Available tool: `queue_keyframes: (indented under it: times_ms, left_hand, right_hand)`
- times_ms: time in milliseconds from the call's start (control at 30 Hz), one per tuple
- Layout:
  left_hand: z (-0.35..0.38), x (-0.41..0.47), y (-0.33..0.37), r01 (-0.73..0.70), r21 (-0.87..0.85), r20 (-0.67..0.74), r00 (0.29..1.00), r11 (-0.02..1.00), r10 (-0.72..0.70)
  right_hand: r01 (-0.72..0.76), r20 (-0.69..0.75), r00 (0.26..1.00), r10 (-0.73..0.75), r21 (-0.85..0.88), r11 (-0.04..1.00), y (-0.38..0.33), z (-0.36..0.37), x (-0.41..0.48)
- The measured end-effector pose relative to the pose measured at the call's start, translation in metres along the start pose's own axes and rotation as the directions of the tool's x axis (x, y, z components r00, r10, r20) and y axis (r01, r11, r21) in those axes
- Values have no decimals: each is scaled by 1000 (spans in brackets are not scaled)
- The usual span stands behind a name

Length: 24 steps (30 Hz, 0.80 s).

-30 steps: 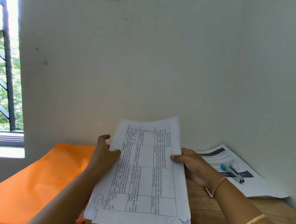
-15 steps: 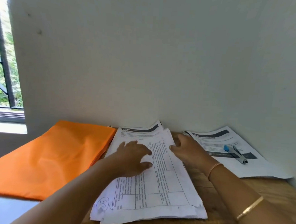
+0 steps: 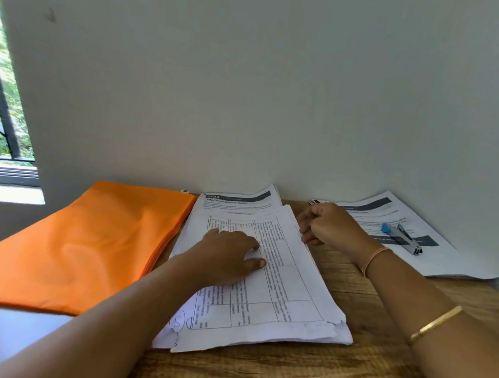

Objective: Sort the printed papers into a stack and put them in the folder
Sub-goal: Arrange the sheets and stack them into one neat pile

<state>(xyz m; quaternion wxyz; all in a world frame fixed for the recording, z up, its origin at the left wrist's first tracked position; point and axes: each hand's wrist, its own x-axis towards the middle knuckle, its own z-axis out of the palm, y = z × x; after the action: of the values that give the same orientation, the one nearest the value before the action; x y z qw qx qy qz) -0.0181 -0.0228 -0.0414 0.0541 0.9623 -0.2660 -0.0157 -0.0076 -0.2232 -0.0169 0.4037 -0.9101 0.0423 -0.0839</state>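
Two piles are lying apart: left hand pressing flat on the middle stack, right hand curling at its edge, grip unclear, far pile unjoined, orange folder alongside waiting unfilled.

Flat paper stack, orange folder beside

Papers, orange folder on wooden table

A handwritten circled "S" stands at the near left corner of the stack; its table print is too small to read. A sheet beneath has a heading starting "Wipe", the rest blurred
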Motion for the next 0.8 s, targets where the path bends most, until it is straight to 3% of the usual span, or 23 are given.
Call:
queue_keyframes:
  times_ms: [267,800]
  left_hand:
    - [1,2,0,28,-35,-18,999,999,-29]
    - [-1,1,-4,69,-12,12,998,998,-69]
  right_hand:
    - [-100,50,994,99,20,995,-2,1,-2]
    - [-118,72,991,114,47,992,-2,-3,-6]
